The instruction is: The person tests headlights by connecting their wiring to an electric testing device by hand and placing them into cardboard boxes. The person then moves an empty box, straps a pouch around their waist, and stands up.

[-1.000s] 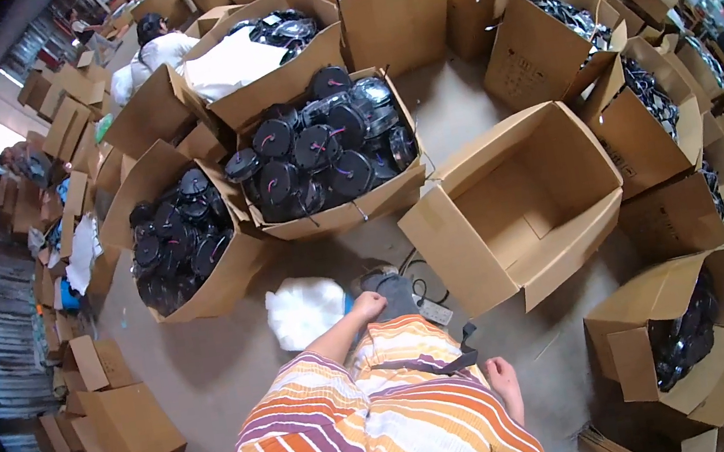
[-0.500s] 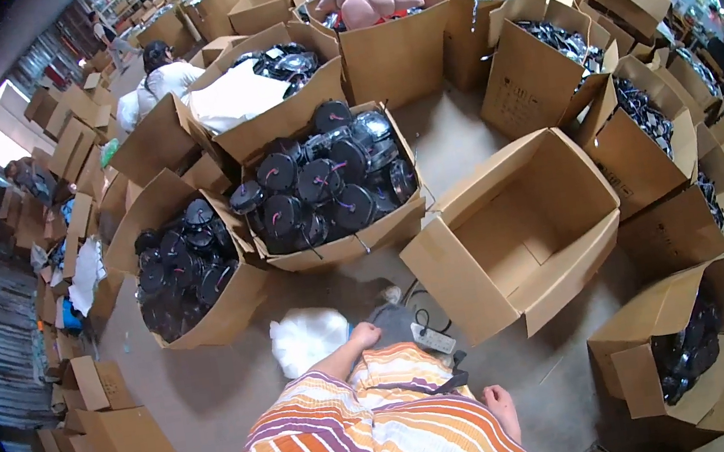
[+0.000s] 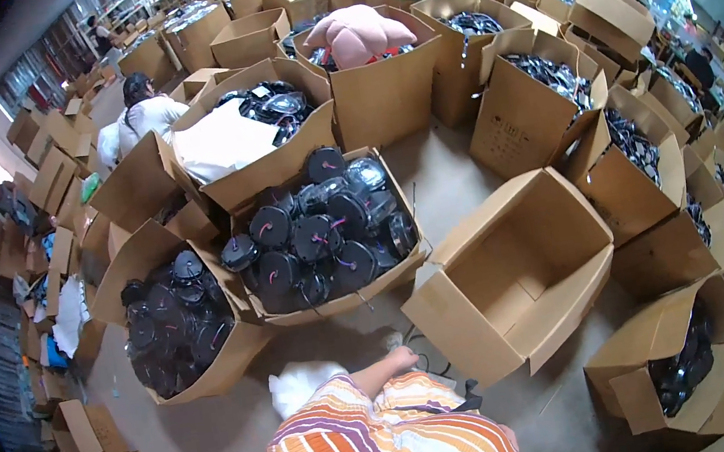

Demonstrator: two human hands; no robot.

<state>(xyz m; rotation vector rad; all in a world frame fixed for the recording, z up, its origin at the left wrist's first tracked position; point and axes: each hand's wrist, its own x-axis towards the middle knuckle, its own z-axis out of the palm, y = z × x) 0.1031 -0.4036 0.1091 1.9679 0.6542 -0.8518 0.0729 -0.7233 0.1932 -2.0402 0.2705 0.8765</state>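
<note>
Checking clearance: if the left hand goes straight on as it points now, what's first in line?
Looks like the black cord just right of the left hand, then the empty box. Depth unclear; it may pass above the cord.

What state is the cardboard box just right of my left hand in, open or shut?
The box is open: nothing covers its mouth, and bare cardboard shows inside.
</note>
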